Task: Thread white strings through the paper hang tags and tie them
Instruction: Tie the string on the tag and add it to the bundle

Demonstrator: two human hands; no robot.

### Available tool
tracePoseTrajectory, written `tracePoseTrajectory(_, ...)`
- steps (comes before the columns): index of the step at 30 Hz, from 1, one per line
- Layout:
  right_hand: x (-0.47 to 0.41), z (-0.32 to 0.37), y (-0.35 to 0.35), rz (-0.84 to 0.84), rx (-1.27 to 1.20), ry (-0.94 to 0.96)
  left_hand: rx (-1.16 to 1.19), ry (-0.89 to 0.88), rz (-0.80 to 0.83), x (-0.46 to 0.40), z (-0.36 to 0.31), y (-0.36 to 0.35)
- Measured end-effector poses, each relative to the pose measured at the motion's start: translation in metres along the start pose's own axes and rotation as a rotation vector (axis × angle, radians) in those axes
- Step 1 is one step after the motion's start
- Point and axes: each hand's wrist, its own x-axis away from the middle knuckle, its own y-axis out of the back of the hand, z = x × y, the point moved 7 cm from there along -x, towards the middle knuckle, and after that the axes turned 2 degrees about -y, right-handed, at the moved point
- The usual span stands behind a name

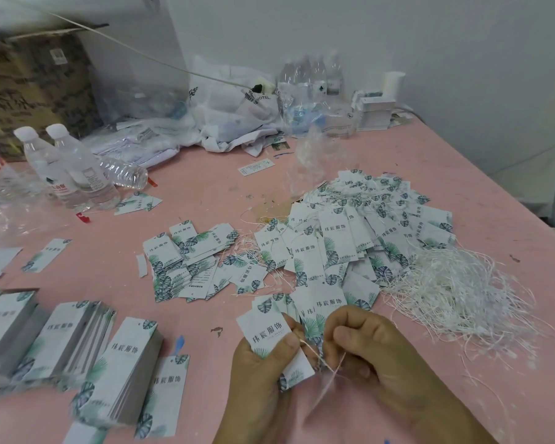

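My left hand (pixel 263 360) grips a white hang tag with a green leaf print (pixel 265 326), thumb pressed on its lower edge. My right hand (pixel 366 341) is close beside it, fingers curled, pinching a thin white string (pixel 332 373) that trails down between the hands. A loose heap of white strings (pixel 455 290) lies to the right on the pink table (pixel 205 193). A big pile of tags with strings in them (pixel 359 232) spreads behind my hands. Unstrung tags lie scattered at centre (pixel 186 261).
Neat stacks of tags (pixel 132 370) stand at the lower left. Clear water bottles (pixel 77 168) stand at the left, a cardboard box (pixel 36 81) behind them. Plastic bags and more bottles (pixel 237 107) crowd the back edge by the wall. More tag stacks (pixel 374 112) sit at the back right.
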Motion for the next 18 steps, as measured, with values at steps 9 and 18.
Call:
tracePoseTrajectory(9, 0.007, 0.008, -0.005, -0.231, 0.431, 0.187, -0.135, -0.057, 0.003, 0.0, 0.001, 0.003)
tracePoseTrajectory(18, 0.005, 0.007, 0.036, -0.438, -0.204, 0.243, 0.092, -0.053, -0.092, -0.003, -0.005, 0.007)
